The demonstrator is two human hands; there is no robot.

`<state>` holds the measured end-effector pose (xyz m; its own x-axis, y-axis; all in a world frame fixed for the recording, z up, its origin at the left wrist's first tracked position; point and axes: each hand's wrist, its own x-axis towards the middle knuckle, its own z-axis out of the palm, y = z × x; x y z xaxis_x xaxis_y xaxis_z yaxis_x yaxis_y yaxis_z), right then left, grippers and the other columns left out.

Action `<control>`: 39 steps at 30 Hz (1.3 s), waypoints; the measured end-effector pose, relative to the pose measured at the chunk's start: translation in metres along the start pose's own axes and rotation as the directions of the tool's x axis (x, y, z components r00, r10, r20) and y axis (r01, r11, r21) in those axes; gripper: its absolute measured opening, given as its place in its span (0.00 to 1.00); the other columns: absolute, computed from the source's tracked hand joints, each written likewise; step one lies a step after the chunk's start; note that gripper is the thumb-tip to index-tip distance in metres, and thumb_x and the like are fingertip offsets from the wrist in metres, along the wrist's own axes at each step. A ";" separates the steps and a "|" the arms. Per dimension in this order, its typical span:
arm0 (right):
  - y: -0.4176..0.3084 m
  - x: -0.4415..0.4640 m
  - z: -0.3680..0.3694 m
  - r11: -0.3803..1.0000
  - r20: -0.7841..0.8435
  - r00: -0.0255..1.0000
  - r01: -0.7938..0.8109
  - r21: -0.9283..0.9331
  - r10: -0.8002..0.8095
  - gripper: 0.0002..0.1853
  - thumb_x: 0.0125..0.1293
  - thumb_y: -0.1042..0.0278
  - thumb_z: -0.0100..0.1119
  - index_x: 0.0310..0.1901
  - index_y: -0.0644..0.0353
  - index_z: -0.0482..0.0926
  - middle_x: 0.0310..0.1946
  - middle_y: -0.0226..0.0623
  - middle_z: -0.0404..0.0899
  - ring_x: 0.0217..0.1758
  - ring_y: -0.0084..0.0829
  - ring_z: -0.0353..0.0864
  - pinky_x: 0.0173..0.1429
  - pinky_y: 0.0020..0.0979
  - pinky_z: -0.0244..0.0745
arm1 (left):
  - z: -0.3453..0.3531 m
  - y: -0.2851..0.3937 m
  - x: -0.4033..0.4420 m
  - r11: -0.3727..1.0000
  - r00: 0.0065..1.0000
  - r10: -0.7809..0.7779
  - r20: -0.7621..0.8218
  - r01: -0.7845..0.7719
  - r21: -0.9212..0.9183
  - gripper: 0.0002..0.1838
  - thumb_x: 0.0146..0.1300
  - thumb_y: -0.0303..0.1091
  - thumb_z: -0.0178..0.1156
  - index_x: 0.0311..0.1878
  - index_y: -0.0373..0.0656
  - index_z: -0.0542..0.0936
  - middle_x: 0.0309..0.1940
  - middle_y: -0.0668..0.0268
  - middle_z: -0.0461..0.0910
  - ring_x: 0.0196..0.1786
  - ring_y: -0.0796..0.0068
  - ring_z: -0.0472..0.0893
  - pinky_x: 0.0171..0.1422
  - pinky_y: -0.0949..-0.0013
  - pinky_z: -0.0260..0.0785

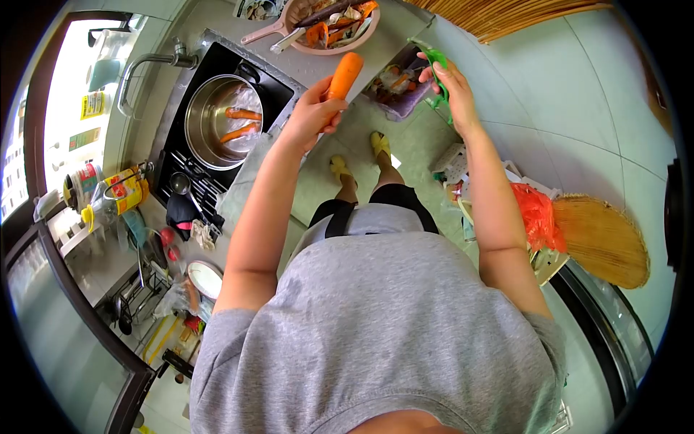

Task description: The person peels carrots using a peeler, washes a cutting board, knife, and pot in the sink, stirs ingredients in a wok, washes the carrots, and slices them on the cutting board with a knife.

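Observation:
My left hand (pixel 314 116) is closed around the lower part of a carrot (pixel 346 75), whose thick end points up and away from me. In my right hand (pixel 454 90) is a green peeler (pixel 439 64), held out over the side of a waste bin (pixel 406 111) with scraps inside; its blade is too small to make out. The carrot and the peeler are apart. To the left, a steel pot (pixel 194 126) stands in the sink, with carrots (pixel 243 114) lying in water.
A pink strainer with a handle (pixel 267 32) holds orange pieces and scraps on the counter (pixel 394 22). The tap (pixel 148 59) reaches over the black sink (pixel 278 88). Bottles (pixel 119 192) and a ladle (pixel 181 182) are at left. A red bag (pixel 533 213) and a wooden board (pixel 603 239) are at right.

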<state>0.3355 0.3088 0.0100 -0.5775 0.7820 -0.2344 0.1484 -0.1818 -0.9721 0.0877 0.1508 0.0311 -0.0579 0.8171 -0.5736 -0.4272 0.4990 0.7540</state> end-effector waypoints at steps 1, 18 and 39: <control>0.000 0.002 -0.004 0.988 0.012 0.997 -0.079 -0.131 0.081 0.21 0.73 0.56 0.51 0.63 0.54 0.72 0.47 0.36 0.82 0.48 0.31 0.79 0.53 0.33 0.72 | 0.004 -0.001 0.003 1.000 1.000 -0.008 -0.006 0.008 0.000 0.33 0.61 0.21 0.59 0.71 0.42 0.65 0.35 0.70 0.70 0.26 0.83 0.67 0.23 0.79 0.54; 0.000 0.015 0.009 0.150 0.391 0.875 0.444 -0.884 -0.285 0.23 0.59 0.55 0.65 0.57 0.44 0.82 0.38 0.28 0.73 0.48 0.30 0.72 0.56 0.34 0.65 | 0.032 -0.036 0.094 0.799 0.994 -0.108 -0.007 0.091 0.595 0.27 0.54 0.23 0.63 0.60 0.39 0.75 0.29 0.69 0.73 0.25 0.81 0.72 0.24 0.74 0.65; 0.108 0.078 -0.035 -0.009 0.231 0.965 0.232 -0.973 -0.128 0.17 0.59 0.66 0.61 0.51 0.44 0.84 0.36 0.31 0.80 0.51 0.31 0.75 0.55 0.33 0.64 | 0.023 -0.055 0.102 0.664 0.978 0.175 -0.115 -0.031 0.747 0.31 0.53 0.28 0.61 0.65 0.42 0.74 0.44 0.49 0.83 0.46 0.54 0.84 0.51 0.61 0.74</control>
<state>0.3348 0.3709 -0.1126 -0.7614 0.6399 -0.1043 0.6458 0.7627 -0.0349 0.1257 0.2132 -0.0611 -0.2351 0.8533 -0.4655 0.3917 0.5214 0.7581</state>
